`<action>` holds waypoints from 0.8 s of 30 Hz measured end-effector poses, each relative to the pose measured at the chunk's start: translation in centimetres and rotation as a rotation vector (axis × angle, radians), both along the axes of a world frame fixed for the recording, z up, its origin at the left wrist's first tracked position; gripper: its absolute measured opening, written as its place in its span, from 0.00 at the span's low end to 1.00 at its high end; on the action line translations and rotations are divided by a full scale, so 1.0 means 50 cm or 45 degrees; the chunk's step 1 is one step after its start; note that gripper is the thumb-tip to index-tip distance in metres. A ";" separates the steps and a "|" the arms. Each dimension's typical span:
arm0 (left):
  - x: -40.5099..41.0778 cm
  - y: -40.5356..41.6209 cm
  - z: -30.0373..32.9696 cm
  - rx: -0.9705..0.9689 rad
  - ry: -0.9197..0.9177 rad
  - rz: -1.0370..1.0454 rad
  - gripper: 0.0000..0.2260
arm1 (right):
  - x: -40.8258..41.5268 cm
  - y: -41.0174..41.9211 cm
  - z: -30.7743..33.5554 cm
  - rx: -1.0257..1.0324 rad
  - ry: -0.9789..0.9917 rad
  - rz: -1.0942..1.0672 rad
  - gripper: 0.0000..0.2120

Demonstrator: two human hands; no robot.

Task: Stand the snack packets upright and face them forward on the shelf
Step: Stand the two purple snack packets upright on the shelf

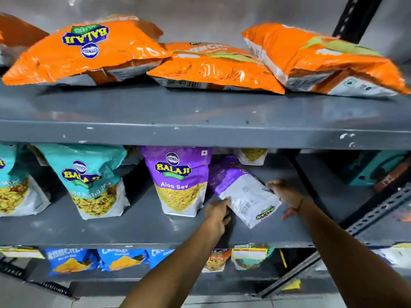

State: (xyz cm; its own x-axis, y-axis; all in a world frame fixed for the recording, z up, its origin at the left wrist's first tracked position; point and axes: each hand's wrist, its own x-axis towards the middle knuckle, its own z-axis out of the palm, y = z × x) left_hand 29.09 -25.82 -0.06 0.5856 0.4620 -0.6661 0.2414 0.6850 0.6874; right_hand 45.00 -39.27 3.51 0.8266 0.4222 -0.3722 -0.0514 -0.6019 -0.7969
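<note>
A purple and white snack packet (243, 192) lies tilted on the middle shelf (138, 227), its back side facing me. My left hand (216, 213) touches its lower left edge. My right hand (285, 193) presses its right edge. Both hands hold the packet between them. To its left a purple Aloo Sev packet (180, 181) stands upright, face forward. Further left stand two teal mix packets (91, 181), also upright.
Three orange wafer bags (89, 52) lie flat on the top shelf (200, 121). Another packet (252, 155) stands behind the tilted one. Blue packets (73, 260) fill the lower shelf. A slotted metal upright (364, 218) runs along the right, with a teal box (375, 167) beyond.
</note>
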 end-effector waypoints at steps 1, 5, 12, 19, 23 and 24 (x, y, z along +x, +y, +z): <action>0.012 -0.004 -0.008 0.028 0.001 0.011 0.10 | 0.012 0.000 -0.011 -0.020 0.047 0.037 0.20; 0.043 -0.006 -0.040 0.157 0.074 0.148 0.07 | 0.091 -0.003 -0.092 0.135 0.069 0.150 0.32; 0.066 0.005 -0.119 0.352 0.148 0.311 0.04 | 0.061 -0.002 -0.078 0.181 -0.032 -0.017 0.06; 0.032 -0.047 -0.011 0.719 -0.144 0.369 0.14 | 0.011 -0.063 -0.052 0.307 -0.373 -0.002 0.12; 0.062 -0.032 0.027 0.953 -0.334 0.277 0.09 | 0.011 -0.082 -0.017 0.290 -0.721 -0.105 0.07; 0.071 -0.026 0.039 0.976 -0.381 0.270 0.05 | 0.011 -0.084 -0.011 0.271 -0.806 -0.119 0.06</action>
State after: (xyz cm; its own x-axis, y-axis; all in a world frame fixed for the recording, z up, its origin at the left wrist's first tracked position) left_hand 32.66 -27.10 1.87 0.5374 0.8421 0.0450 -0.1053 0.0141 0.9943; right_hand 45.55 -43.49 2.95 0.8945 0.3491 0.2792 0.4203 -0.4442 -0.7912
